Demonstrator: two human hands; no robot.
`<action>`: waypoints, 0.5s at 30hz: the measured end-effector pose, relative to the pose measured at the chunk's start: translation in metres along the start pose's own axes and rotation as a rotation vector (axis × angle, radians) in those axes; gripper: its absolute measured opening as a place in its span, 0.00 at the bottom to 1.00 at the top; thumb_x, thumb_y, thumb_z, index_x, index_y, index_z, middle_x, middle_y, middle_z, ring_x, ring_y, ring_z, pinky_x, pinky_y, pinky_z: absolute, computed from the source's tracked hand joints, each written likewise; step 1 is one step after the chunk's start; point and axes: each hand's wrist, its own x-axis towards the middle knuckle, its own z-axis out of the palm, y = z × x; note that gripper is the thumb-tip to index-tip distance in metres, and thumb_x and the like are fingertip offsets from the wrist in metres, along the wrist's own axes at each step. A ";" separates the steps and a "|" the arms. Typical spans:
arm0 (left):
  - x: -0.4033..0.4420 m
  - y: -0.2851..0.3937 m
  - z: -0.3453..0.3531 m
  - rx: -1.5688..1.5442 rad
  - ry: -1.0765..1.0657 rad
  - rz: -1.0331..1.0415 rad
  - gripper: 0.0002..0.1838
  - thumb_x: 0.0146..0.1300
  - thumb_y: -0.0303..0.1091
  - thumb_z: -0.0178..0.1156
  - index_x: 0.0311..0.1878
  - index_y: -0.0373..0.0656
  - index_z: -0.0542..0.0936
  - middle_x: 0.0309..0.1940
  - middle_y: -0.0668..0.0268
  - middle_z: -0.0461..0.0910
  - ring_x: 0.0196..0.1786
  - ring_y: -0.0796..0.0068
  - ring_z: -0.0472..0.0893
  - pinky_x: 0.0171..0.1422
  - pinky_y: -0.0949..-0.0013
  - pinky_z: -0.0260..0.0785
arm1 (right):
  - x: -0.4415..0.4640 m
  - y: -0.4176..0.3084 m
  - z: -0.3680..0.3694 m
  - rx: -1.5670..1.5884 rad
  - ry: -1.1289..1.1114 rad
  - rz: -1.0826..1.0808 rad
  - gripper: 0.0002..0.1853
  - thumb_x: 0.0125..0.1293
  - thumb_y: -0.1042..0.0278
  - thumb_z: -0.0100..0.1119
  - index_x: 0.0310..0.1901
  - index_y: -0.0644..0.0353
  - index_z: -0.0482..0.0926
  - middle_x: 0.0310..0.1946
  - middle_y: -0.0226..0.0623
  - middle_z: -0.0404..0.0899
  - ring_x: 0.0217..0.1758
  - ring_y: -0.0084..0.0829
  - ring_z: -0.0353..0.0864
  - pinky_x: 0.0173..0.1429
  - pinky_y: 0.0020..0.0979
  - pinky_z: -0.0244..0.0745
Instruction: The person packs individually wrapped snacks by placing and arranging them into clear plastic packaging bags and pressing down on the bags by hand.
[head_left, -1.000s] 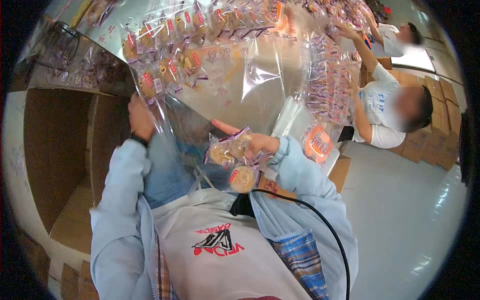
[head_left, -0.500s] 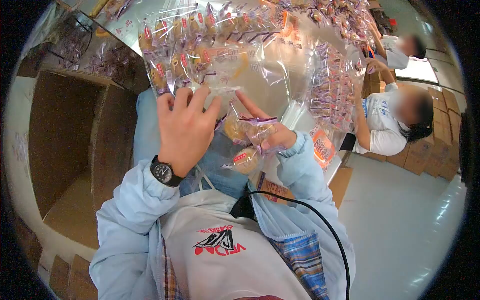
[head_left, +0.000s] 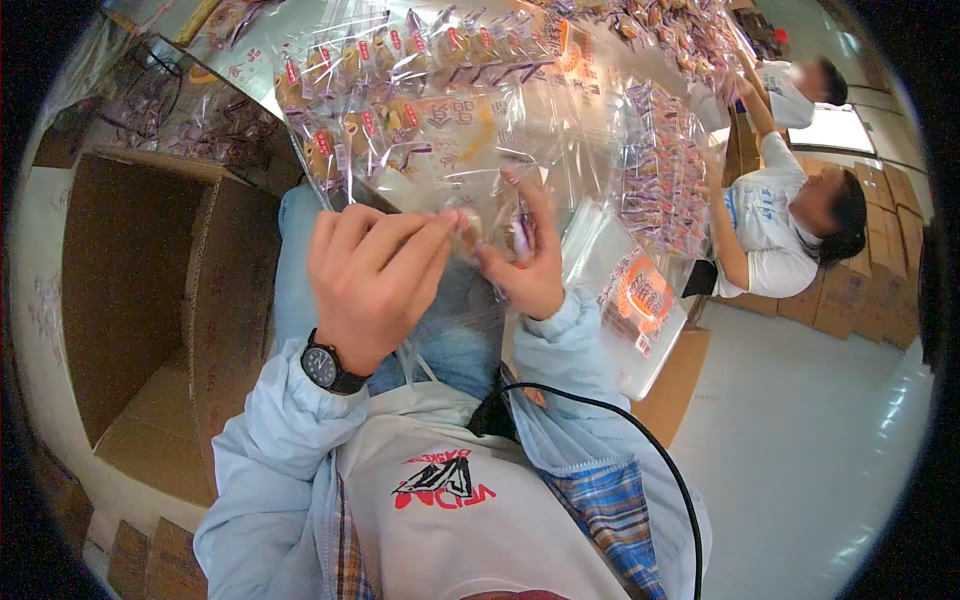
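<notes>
My left hand, wearing a black watch, has its fingertips pinched on a small wrapped pastry. My right hand is beside it, its thumb near that pastry. Another wrapped pastry in purple-edged film is held between the right thumb and fingers, partly blurred. Just beyond both hands lies a large clear plastic bag with printed lettering. Rows of wrapped pastries with red labels lie in it, on the far and left sides.
Another bag of packed pastries lies at the right, near a co-worker. Flat printed bags are stacked beside my right sleeve. An open cardboard box stands at the left. A second co-worker is farther back.
My right hand has moved up and left to meet the left fingers. Of the cluster of pastries it held lower down, fewer show now. The left fingers have gone from spread on the bag to pinching.
</notes>
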 end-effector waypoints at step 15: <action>-0.008 0.001 -0.011 -0.142 0.003 -0.048 0.17 0.46 0.23 0.76 0.42 0.45 0.90 0.36 0.71 0.87 0.33 0.68 0.79 0.36 0.64 0.68 | 0.088 0.045 0.007 -0.675 0.119 -0.718 0.53 0.49 0.63 0.80 0.76 0.60 0.61 0.73 0.58 0.61 0.77 0.57 0.63 0.76 0.52 0.65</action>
